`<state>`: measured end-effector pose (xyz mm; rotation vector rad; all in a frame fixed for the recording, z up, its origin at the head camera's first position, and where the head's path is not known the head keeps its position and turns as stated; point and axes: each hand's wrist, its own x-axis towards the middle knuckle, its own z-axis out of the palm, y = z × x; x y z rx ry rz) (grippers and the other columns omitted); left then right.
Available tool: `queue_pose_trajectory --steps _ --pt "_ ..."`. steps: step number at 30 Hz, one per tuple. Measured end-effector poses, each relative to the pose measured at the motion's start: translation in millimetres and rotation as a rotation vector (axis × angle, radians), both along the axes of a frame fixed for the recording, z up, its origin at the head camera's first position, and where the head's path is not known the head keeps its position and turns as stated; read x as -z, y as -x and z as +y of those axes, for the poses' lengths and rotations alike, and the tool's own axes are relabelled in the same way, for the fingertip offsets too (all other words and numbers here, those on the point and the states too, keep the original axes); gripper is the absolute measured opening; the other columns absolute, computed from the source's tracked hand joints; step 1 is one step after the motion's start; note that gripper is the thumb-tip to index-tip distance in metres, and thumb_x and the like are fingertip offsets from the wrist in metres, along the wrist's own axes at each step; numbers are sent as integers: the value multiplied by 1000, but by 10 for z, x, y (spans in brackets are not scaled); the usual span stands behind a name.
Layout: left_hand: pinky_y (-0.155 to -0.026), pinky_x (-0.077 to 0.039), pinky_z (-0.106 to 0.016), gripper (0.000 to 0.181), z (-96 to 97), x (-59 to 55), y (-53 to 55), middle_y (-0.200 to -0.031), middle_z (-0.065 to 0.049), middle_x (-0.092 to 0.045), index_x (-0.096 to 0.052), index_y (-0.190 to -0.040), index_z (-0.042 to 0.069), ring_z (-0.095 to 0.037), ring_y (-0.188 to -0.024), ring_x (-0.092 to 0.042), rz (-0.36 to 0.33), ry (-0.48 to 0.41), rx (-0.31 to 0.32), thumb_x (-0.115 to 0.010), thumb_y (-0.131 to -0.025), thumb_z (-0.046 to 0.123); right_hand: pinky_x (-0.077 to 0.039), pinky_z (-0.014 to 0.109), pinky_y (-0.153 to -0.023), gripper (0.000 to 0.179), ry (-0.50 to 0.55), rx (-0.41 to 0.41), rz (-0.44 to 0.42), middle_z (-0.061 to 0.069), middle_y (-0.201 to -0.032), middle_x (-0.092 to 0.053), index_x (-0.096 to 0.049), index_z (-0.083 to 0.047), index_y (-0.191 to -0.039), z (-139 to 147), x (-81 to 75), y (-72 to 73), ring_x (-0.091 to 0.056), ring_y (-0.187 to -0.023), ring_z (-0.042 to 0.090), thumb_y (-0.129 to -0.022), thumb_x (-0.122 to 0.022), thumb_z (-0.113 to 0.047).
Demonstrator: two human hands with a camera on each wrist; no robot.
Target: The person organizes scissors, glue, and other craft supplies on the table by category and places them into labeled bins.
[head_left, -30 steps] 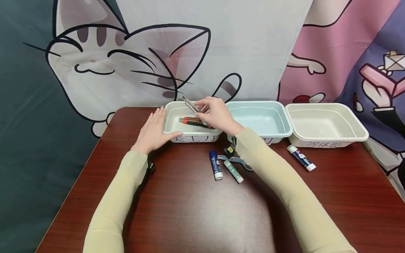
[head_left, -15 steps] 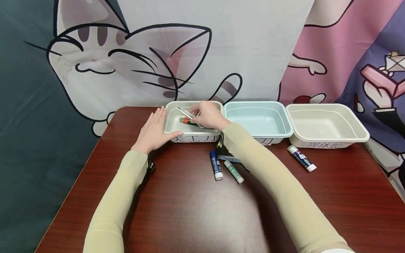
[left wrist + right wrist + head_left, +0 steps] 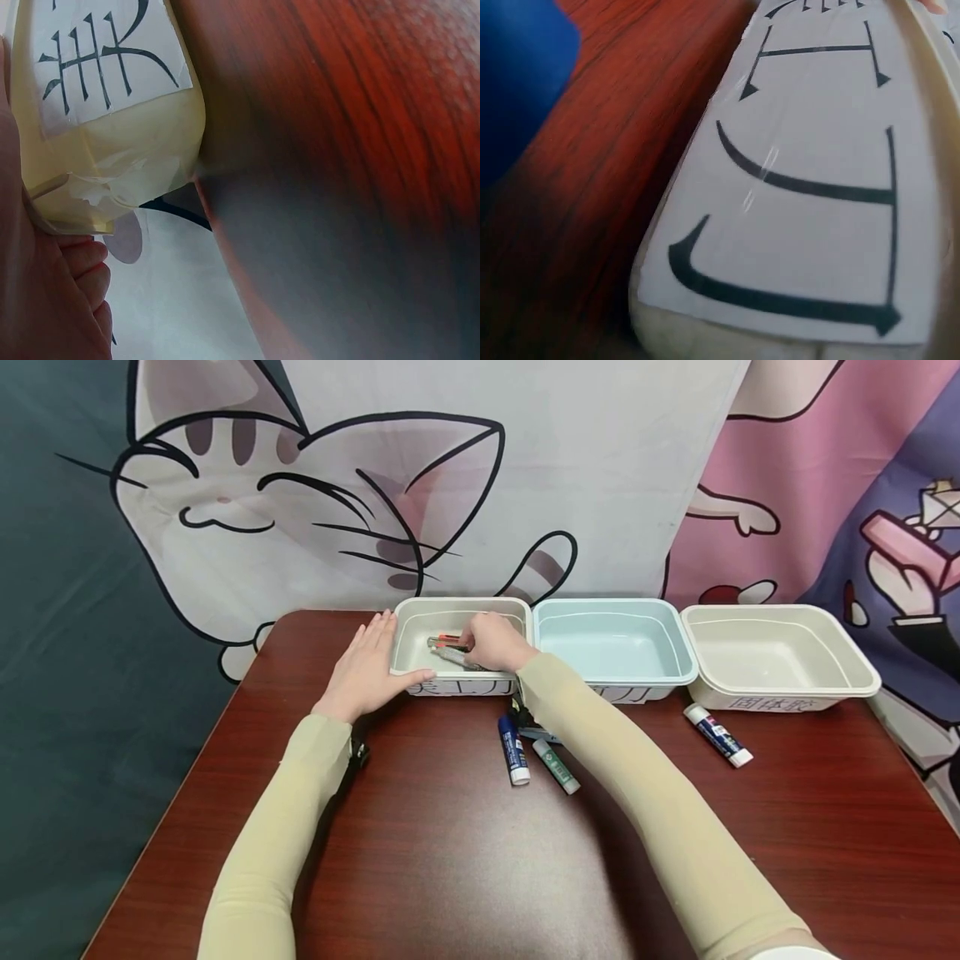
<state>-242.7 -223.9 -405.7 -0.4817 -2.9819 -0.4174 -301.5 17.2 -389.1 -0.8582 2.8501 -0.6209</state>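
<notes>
My left hand (image 3: 360, 668) lies with straight fingers along the left rim of the left cream bin (image 3: 461, 602), thumb over its front edge. In the left wrist view, fingers (image 3: 91, 281) show past the bin's corner. My right hand (image 3: 497, 642) is down inside that bin, fingers curled at the right end of a silver utility knife (image 3: 452, 656), whose far end points left. Just behind it lies an orange-and-black utility knife (image 3: 446, 641), partly covered by the hand. The right wrist view shows the bin's labelled front (image 3: 817, 247) close up, without the right hand's grip.
Beside it stand a light blue bin (image 3: 615, 643) and another cream bin (image 3: 780, 652). In front lie a blue glue stick (image 3: 513, 750), a green glue stick (image 3: 557, 767) and scissors (image 3: 542, 735) partly under the right sleeve. Another glue stick (image 3: 717, 736) lies at right.
My right hand has lowered into the left bin, bringing the silver knife from above the rim down beside the orange-and-black one. My left hand has stayed on the rim.
</notes>
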Motion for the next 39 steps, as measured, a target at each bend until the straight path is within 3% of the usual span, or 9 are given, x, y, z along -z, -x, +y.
queue_pose_trajectory --steps 5,10,13,26,30,39 --pt "-125 -5 -41 123 7 -16 1 -166 -19 -17 -16 -161 -3 -29 -154 -10 -1 4 -1 -52 -83 85 -52 34 -76 18 28 5 3 2 -89 -73 -81 -7 -101 15 -60 4 -61 -80 20 -83 -76 -7" --pt "-125 -5 -41 123 8 -28 -3 -166 -20 -18 -16 -161 -3 -30 -154 -12 -1 13 -4 -53 -83 85 -52 34 -91 33 64 29 -16 7 -108 -75 -76 -4 -118 51 -168 0 -67 -102 22 -88 -79 -16" --pt "-125 -5 -41 123 4 -32 -1 -166 -20 -17 -16 -161 -3 -30 -154 -11 1 17 -5 -52 -83 85 -52 33 -95 40 107 38 -25 9 -117 -73 -73 -4 -125 84 -249 -10 -68 -106 21 -89 -80 -21" --pt "-125 -5 -41 123 12 -11 5 -166 -18 -18 -16 -161 -1 -29 -154 -11 -9 -1 -10 -52 -82 86 -57 33 -89 35 349 27 -13 10 -122 -71 -74 -4 -123 326 -595 -196 -71 -104 23 -91 -78 -17" --pt "-125 -7 -43 123 9 -7 5 -166 -19 -18 -16 -161 -2 -29 -154 -12 -6 2 -9 -53 -82 85 -56 34 -90 38 371 20 32 8 -120 -72 -74 -5 -124 415 -682 -254 -71 -104 23 -91 -79 -22" --pt "-125 -7 -42 123 13 -1 10 -166 -18 -19 -17 -161 -2 -29 -154 -12 2 4 -6 -53 -82 85 -56 33 -91 40 420 27 48 6 -121 -72 -74 -9 -126 629 -865 -417 -69 -108 22 -90 -80 -25"
